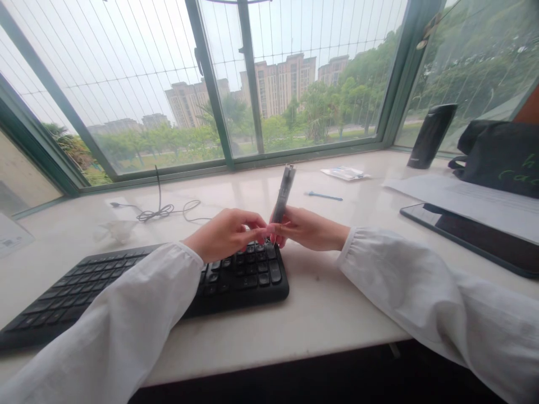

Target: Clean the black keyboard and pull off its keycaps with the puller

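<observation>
A translucent grey pen [283, 193] stands almost upright, tilted slightly to the right, above the keyboard. My right hand [307, 229] is curled around its lower end. My left hand [225, 235] comes in from the left, its fingertips reaching the pen's base and my right fingers. Whether those fingertips grip the pen is hidden. Both hands hover over the right end of a black wireless keyboard [248, 278], and white puffy sleeves cover both forearms.
The keyboard lies on a white stone sill [320, 314]. On it are a coiled black cable [158, 212], a crumpled clear wrapper [118, 230], a blue stylus [324, 196], a small packet [345, 173], papers [458, 196], a black tablet [467, 238], a black flask [432, 136] and a dark bag [497, 157].
</observation>
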A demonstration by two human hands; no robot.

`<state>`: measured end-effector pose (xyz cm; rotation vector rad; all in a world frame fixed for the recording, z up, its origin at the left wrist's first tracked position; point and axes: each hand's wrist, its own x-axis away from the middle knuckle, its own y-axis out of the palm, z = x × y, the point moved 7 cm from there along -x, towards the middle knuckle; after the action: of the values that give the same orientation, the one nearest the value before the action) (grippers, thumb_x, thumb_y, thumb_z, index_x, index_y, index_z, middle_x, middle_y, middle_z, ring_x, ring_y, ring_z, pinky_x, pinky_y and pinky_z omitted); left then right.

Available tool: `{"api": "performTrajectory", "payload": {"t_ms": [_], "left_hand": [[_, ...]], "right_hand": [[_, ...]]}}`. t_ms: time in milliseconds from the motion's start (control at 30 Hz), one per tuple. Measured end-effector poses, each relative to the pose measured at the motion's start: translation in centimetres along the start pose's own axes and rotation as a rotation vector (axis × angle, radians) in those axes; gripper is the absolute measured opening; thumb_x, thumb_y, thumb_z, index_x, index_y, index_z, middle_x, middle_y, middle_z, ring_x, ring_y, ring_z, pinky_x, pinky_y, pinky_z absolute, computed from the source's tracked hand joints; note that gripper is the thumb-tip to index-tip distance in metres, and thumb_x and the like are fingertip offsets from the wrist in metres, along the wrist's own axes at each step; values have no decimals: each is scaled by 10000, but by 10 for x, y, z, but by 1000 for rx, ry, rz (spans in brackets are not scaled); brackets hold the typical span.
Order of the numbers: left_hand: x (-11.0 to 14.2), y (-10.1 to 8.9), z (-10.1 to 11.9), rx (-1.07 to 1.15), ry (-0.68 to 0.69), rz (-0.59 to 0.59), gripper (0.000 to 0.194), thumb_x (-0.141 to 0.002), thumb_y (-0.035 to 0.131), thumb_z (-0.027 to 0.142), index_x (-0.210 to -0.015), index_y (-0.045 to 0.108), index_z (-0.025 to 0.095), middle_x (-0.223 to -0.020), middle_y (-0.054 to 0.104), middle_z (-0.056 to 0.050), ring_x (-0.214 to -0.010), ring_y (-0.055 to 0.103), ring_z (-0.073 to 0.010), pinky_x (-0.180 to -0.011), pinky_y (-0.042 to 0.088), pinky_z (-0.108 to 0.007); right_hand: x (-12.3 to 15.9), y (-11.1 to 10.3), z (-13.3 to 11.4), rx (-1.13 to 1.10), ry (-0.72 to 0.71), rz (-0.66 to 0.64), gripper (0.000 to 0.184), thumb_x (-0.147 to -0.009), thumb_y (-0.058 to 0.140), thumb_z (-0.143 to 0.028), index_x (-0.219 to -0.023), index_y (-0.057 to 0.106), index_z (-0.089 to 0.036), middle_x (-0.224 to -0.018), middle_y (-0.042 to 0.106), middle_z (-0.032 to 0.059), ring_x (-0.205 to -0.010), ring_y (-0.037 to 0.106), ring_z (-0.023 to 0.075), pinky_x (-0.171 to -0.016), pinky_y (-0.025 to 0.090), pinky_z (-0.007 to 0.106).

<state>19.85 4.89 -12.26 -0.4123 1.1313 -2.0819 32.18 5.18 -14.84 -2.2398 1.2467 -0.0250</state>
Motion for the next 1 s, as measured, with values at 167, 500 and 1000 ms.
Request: {"api": "performTrajectory", "payload": {"t_ms": [167,500,1000], "left_hand": [[-1,0,-2,-46,6,62,322,-889,555,461,-859,689,170,-701,615,11,-516,451,-72,-481,345,-189],[-2,1,-7,82,-22,6,193,-898,530,348,-968,620,193,-844,624,5,-512,489,-63,-466,400,-184],[7,-2,8,213,70,-117,236,-903,576,386,-956,623,161,-781,622,-5,-715,557,-129,-645,459,-238]], "right_hand": [[0,1,0,-30,-42,-98,392,-841,647,-551,-871,568,-168,-751,612,0,-697,600,130,-647,516,288],[1,-5,12,-101,43,-84,156,-809,688,-245,-920,627,-154,-801,650,6,-738,617,134,-735,539,310],[9,-4,-10,195,-158,-89,144,-860,522,-101,-967,599,-159,-806,637,17,-712,580,123,-670,490,259]]}}
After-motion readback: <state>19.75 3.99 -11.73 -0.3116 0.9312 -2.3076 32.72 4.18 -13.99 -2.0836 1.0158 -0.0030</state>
